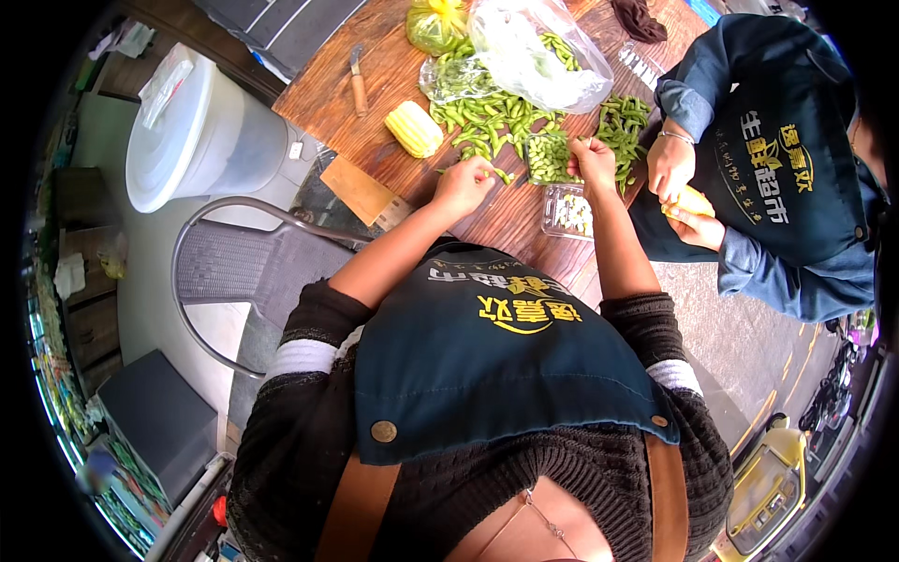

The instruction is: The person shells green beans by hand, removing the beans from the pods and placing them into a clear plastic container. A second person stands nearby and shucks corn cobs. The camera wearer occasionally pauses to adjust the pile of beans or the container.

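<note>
Green soybean pods (491,116) lie heaped on a wooden table. At the near side of the heap is my left hand (463,186), fingers curled, with a pod (501,175) at its fingertips; whether it grips the pod is unclear. My right hand (591,160) is over the right edge of a clear plastic tray of shelled green beans (549,158), its thumb and fingertips pinched together; what lies between them cannot be made out. Just nearer me sits another clear tray (567,212) with small whitish and yellow pieces. A second pile of pods (621,130) is right of my right hand.
An ear of corn (414,129) and a wooden-handled knife (358,84) lie at left. Plastic bags (537,49) cover the table's far part. A co-worker (772,161) at right holds corn (692,201). A metal-framed chair (246,270) and lidded white bin (204,140) stand left.
</note>
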The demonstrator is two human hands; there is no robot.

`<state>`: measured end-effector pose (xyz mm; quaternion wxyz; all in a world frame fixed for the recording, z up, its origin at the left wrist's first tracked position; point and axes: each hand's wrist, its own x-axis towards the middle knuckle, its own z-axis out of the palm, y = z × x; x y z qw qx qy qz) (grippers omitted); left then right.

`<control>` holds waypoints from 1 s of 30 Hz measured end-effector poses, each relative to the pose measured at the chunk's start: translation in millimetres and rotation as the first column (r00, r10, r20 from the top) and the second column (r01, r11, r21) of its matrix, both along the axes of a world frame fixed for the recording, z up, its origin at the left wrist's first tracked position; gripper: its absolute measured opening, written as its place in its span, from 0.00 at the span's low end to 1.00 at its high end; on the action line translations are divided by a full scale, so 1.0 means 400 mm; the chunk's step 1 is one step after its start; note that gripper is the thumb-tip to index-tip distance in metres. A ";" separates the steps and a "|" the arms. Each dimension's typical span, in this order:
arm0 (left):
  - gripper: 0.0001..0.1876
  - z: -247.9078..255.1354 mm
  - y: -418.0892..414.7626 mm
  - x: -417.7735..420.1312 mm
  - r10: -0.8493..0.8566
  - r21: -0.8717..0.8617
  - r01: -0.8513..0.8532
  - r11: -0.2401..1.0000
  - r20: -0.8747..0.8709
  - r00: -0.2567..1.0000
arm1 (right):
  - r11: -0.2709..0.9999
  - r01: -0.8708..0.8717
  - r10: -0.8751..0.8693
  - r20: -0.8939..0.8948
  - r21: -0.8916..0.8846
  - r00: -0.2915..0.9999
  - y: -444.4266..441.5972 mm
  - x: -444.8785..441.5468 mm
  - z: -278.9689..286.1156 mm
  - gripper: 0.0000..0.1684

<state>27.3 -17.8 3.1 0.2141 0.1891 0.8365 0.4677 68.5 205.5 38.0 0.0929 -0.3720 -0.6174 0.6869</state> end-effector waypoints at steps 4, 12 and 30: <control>0.08 -0.020 0.062 0.007 -0.215 -0.072 0.205 0.976 -0.180 0.960 | 0.996 0.017 -0.020 0.036 0.088 0.999 0.021 0.013 -0.012 0.16; 0.05 -0.061 0.072 -0.034 -0.418 -0.254 0.336 0.907 -0.446 0.792 | 0.999 0.038 -0.038 -0.029 0.014 0.999 0.022 0.131 -0.051 0.16; 0.19 0.188 0.265 -0.523 0.175 0.004 -0.202 0.979 -0.517 0.838 | 0.988 -0.016 0.048 -0.208 0.154 0.977 0.184 -0.348 0.138 0.07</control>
